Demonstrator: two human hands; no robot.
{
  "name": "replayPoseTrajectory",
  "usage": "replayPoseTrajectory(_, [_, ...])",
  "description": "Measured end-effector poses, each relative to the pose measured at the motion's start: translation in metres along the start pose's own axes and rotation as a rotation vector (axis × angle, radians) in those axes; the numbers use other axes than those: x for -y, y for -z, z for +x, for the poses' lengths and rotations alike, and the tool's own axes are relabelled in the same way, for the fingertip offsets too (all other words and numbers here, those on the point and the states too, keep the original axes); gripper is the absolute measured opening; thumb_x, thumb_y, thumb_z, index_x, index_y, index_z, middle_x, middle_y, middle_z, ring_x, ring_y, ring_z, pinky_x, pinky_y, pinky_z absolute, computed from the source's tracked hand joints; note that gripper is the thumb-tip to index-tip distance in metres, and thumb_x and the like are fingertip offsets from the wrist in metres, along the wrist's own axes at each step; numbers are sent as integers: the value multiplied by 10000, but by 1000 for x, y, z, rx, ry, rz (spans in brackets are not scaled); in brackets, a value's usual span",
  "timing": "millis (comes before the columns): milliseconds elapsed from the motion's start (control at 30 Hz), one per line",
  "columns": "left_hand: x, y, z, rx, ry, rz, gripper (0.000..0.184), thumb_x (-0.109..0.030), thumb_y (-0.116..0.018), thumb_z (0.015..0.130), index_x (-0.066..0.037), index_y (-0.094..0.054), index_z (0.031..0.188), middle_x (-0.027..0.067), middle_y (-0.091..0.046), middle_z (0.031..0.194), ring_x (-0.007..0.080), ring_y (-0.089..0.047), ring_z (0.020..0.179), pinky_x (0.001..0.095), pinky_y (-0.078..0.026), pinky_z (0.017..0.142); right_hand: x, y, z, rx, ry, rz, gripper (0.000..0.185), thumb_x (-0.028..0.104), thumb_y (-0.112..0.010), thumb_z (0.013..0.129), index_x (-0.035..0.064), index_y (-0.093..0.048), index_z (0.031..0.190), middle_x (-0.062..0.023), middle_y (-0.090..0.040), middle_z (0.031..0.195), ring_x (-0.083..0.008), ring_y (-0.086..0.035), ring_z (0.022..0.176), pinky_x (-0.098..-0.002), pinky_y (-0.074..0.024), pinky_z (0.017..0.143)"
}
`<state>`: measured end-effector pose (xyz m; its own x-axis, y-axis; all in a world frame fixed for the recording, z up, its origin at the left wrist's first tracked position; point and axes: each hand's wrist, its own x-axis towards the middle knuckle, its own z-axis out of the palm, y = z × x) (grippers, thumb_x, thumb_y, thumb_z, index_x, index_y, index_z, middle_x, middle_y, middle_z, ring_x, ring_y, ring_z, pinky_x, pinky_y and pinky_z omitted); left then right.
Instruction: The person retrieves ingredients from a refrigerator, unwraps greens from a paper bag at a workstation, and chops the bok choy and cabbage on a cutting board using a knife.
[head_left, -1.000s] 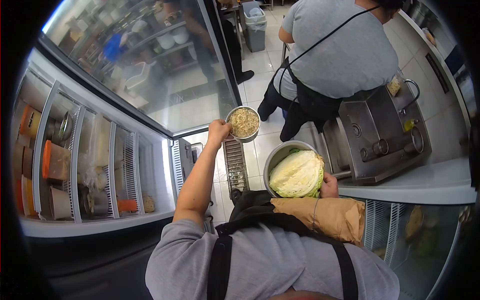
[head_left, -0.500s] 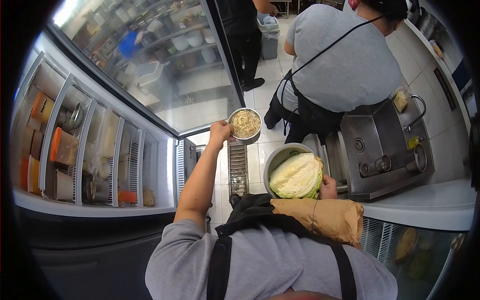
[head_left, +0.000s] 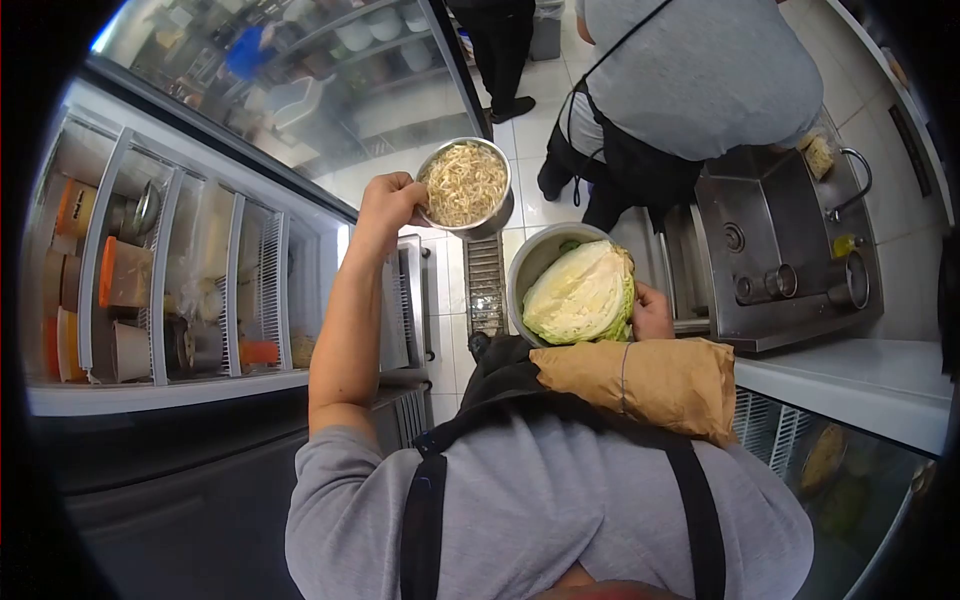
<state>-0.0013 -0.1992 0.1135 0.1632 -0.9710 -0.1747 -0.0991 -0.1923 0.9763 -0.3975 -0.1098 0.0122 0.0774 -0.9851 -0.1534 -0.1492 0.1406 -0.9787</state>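
Observation:
My left hand [head_left: 392,205] grips the rim of a round metal container [head_left: 490,228] filled with bean sprouts [head_left: 465,185], held out in front at the left. My right hand [head_left: 653,314] is curled against the right side of a round grey container [head_left: 518,275]; its fingertips are hidden behind the cabbage. A cut cabbage [head_left: 582,295] rests in that container, cut face up, with a bit of something green beside it. Against my front, below the right hand, lies a brown paper parcel [head_left: 640,385] tied with a string; it hides my right forearm.
At left, a fridge holds stocked wire shelves [head_left: 165,280] behind an open glass door [head_left: 300,90]. A co-worker in a grey shirt [head_left: 710,80] stands ahead, by a steel sink [head_left: 745,290] containing metal cups. Another person's dark-clothed legs [head_left: 495,60] show beyond. A drain grate [head_left: 487,290] crosses the floor.
My left hand has raised the bean sprout container, bringing it nearer the camera and slightly left. The view has shifted; the cabbage and its container appear slightly higher and further left.

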Motion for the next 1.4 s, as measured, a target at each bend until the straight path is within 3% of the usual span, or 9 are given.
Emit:
replayPoseTrajectory(100, [-13, 6, -14, 1, -15, 2, 106, -39, -593, 780, 8, -596, 685, 56, -582, 631, 131, -561, 507, 265, -470, 466, 3, -8, 4, 40, 35, 81, 152, 128, -592, 889, -6, -588, 816, -4, -489, 619, -57, -419, 589, -285, -341, 511])
replayPoseTrajectory(167, [-16, 12, -21, -15, -32, 116, 106, -18, -600, 772, 47, -604, 689, 94, -590, 635, 161, -589, 537, 292, -513, 480, -14, -6, 12, 59, 144, -165, 147, 116, -583, 895, -13, -603, 827, 5, -504, 634, -50, -429, 595, -273, -351, 514])
replayPoseTrajectory(433, [15, 28, -32, -114, 19, 69, 117, -13, -623, 784, 72, -605, 706, 119, -610, 657, 184, -637, 547, 299, -571, 467, 8, -21, 4, 105, 34, -23, 160, 141, -601, 911, -8, -658, 900, 31, -529, 656, -52, -419, 570, -254, -326, 499])
replayPoseTrajectory(567, [28, 31, -43, -157, 20, 74, 126, -18, -628, 783, 68, -598, 696, 120, -610, 657, 187, -640, 542, 299, -575, 467, -6, -23, 4, 87, 67, 42, 143, 130, -611, 900, 1, -651, 852, 37, -526, 651, -48, -419, 583, -248, -322, 507])
replayPoseTrajectory(633, [32, 30, -50, -183, 37, 32, 84, -29, -625, 761, 36, -606, 711, 96, -614, 636, 156, -593, 498, 294, -528, 459, -10, -18, 3, 103, 57, 7, 143, 122, -609, 891, -1, -638, 823, 40, -518, 639, -49, -412, 582, -251, -321, 507])
replayPoseTrajectory(867, [50, 35, -59, -224, 37, -21, 114, -18, -616, 758, 56, -591, 675, 128, -617, 645, 196, -630, 513, 314, -568, 457, -21, -15, -3, 118, 150, -123, 176, 125, -613, 869, -3, -605, 750, 12, -532, 596, -69, -447, 554, -279, -360, 502])
replayPoseTrajectory(1167, [72, 56, -66, -213, 26, 9, 137, -21, -631, 748, 70, -590, 653, 155, -629, 644, 237, -670, 524, 315, -570, 435, -41, -32, -35, 77, 38, -146, 188, 159, -626, 883, -2, -638, 785, -24, -591, 621, -76, -519, 562, -283, -404, 505])
replayPoseTrajectory(1400, [102, 90, -94, -252, 59, 32, 163, -44, -638, 760, 80, -597, 662, 179, -646, 659, 245, -673, 521, 318, -564, 435, -28, -73, -76, 129, 83, -88, 170, 154, -628, 886, -3, -663, 829, -25, -608, 641, -76, -518, 565, -281, -410, 512])
